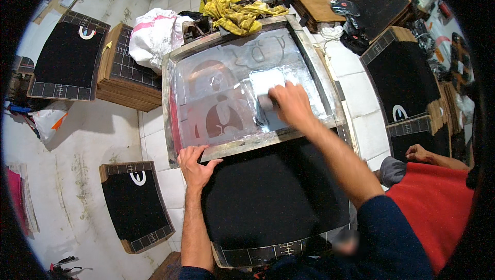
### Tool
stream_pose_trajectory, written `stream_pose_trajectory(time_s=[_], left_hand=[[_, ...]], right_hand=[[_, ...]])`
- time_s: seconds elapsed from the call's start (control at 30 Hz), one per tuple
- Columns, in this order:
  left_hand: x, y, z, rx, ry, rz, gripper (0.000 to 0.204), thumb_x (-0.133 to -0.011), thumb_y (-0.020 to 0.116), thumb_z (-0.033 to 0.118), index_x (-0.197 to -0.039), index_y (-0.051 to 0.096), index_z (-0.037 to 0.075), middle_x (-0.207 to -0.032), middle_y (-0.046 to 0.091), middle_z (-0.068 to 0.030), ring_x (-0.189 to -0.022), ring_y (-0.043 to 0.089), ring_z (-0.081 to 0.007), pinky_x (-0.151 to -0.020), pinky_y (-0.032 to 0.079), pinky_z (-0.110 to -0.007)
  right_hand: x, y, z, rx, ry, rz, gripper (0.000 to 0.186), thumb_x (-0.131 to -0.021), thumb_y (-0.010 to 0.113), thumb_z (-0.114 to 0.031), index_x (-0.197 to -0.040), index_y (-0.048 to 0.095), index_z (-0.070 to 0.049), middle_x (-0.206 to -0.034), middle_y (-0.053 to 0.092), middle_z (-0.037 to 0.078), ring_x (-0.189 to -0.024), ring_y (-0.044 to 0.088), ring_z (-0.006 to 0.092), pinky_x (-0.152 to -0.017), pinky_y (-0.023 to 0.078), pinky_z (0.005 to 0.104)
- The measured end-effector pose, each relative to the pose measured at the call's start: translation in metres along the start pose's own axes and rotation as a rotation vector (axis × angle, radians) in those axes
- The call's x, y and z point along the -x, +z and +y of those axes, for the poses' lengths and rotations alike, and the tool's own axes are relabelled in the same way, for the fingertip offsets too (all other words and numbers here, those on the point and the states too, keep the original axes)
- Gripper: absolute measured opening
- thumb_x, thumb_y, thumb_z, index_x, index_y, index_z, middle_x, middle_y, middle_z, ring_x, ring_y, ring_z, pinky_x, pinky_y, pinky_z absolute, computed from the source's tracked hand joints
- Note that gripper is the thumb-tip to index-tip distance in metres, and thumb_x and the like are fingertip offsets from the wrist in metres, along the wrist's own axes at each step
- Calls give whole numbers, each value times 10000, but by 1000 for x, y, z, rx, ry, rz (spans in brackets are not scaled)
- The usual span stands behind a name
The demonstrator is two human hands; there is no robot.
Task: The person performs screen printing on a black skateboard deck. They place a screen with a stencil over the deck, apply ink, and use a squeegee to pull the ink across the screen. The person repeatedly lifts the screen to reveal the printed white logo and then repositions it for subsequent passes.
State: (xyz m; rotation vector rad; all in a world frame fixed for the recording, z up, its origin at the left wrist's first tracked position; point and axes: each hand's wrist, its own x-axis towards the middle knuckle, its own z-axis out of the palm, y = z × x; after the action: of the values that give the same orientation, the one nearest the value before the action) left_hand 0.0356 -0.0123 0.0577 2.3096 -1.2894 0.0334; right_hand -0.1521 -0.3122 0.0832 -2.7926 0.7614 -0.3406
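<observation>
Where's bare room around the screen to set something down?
Right: white tiled floor between the grey rectangular screen frame and the black fabric on boards. Left: a narrower tile strip between the left hand and the black-cloth-covered board. Crowded: the frame's far edge, with crumpled yellow cloth and white pink-striped sack.

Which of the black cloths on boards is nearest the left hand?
The large middle cloth, right beside the left hand, running up to the screen frame. The lower-left cloth, upper-left cloth and right-hand cloths lie farther off.
</observation>
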Motion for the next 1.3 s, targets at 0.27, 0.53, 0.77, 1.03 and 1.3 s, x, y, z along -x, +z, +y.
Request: stream_pose_trajectory(time_s=[0.27, 0.53, 0.77, 1.03, 1.3], left_hand=[[-14, -34, 10, -9, -3, -62, 575, -595, 962, 428, -1035, 769, 111, -967, 640, -52, -1007, 566, -280, -955, 396, -454], [-130, -182, 49, -286, 239, 567, 619, -735, 897, 468, -1206, 719, 109, -1244, 661, -90, -1205, 583, -298, -1104, 345, -553], [49, -48, -107, 337, -284, 503, 421, -1009, 650, 172, -1361, 576, -47, -1341, 620, -243, -1244, 592, -404, -1070, 453, -467], [486, 115, -104, 318, -1164, -675, 355, -1002, 584, 324, -1032, 720, -3, -990, 728, -247, -925, 698, -408, -805, 541, -504], [560, 117, 8, 487, -1256, -213, 394, -964, 673, 331, -1176, 695, 0, -1055, 745, -184, -940, 714, -322, -810, 566, -447]], right_hand=[[87, -42, -34, -14, -80, 284, 305, -788, 826, -205, -1042, 678, -123, -946, 634, 49, -968, 600, 277, -830, 450, 419], [-83, -199, -41, 193, -102, 708, 653, -733, 752, -772, -855, 778, -131, -705, 690, 104, -664, 713, 307, -594, 570, 436], [-177, -296, -38, 327, 15, 575, 995, -727, 563, -936, -1264, 747, -118, -1126, 750, 208, -1051, 738, 337, -948, 566, 481], [-222, -334, -16, 223, 64, 441, 945, -759, 604, -889, -1292, 737, -120, -1230, 734, 188, -1157, 694, 331, -1040, 499, 445], [-249, -352, 1, -2, -48, 300, 735, -897, 623, -721, -1253, 755, -91, -1111, 755, 95, -1004, 679, 199, -918, 500, 341]])
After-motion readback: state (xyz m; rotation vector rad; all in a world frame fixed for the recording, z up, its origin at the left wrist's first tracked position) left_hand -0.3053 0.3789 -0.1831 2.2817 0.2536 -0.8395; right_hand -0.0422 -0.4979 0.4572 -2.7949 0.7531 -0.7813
